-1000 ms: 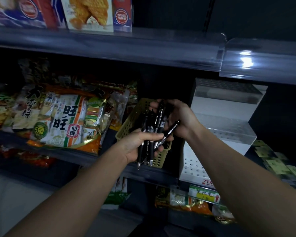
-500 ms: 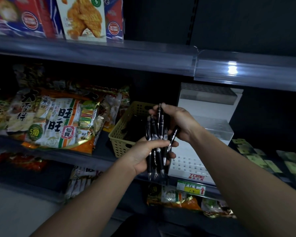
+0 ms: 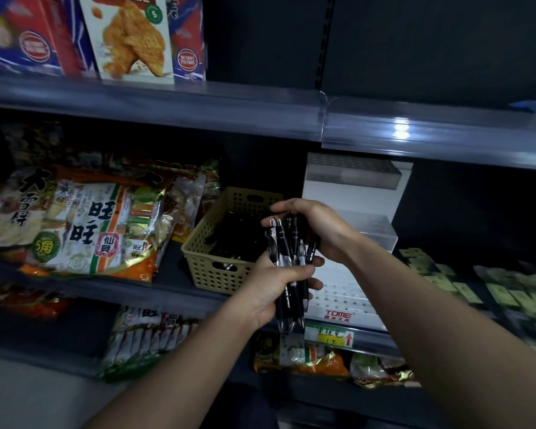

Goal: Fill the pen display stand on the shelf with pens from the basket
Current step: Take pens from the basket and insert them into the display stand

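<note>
Left hand (image 3: 270, 286): grips a bundle of black pens (image 3: 287, 264) upright, tips down.
Right hand (image 3: 319, 230): fingers curled round the pens' tops.
Basket (image 3: 211, 267): at the shelf's (image 3: 174, 274) front edge, dark pens inside.
Stand (image 3: 347, 301): white, just right of the basket.

The left hand (image 3: 270, 292) grips a bundle of black plastic pens (image 3: 287, 258); the right hand (image 3: 319, 230) curls round their tops. A beige perforated plastic basket (image 3: 211, 267) sits left of the fingers (image 3: 314, 285), and a white tiered display stand (image 3: 341, 297) is behind them.
</note>
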`<act>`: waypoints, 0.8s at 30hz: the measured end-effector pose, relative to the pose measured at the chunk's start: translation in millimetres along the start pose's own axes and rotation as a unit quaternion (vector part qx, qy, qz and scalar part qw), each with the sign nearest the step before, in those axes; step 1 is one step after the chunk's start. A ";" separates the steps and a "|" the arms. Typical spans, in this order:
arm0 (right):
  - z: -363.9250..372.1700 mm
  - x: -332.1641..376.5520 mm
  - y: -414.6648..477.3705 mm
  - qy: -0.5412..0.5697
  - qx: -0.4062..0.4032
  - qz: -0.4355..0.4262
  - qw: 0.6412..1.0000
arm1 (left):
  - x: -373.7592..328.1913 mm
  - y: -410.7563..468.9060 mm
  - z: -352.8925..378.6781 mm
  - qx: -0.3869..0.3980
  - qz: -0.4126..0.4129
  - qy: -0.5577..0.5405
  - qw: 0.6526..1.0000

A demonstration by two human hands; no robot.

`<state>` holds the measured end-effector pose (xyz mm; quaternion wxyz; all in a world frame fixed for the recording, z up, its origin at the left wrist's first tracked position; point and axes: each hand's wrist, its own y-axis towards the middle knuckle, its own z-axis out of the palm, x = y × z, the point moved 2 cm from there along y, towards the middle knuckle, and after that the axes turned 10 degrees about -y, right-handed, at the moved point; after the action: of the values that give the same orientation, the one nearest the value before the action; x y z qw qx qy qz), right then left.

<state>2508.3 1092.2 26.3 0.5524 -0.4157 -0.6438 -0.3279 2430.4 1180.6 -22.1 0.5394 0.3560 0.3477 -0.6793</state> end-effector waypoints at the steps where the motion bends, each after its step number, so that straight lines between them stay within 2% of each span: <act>1: -3.0 -2.1 -1.8 -0.016 0.007 -0.002 1.000 | 1.0 0.3 -0.2 -0.002 0.003 0.015 1.000; 11: -19.0 -6.2 -13.7 0.007 0.092 -0.014 0.996 | 14.2 5.0 -7.5 -0.010 0.018 0.118 0.993; 17: -24.4 -3.5 -17.0 0.009 0.128 -0.009 0.992 | 11.3 6.4 -8.4 0.029 0.003 0.122 0.992; 20: -25.5 -4.6 -15.2 0.002 0.104 -0.003 0.995 | 10.5 7.8 -8.5 0.036 -0.004 0.115 0.993; 24: -28.3 -1.9 -6.0 0.059 0.000 -0.019 0.998 | 10.4 8.0 -9.6 0.041 -0.037 0.083 0.995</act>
<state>2515.4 1064.4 29.5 0.5831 -0.3832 -0.6177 -0.3628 2437.6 1182.4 -36.6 0.4684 0.4200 0.3755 -0.6806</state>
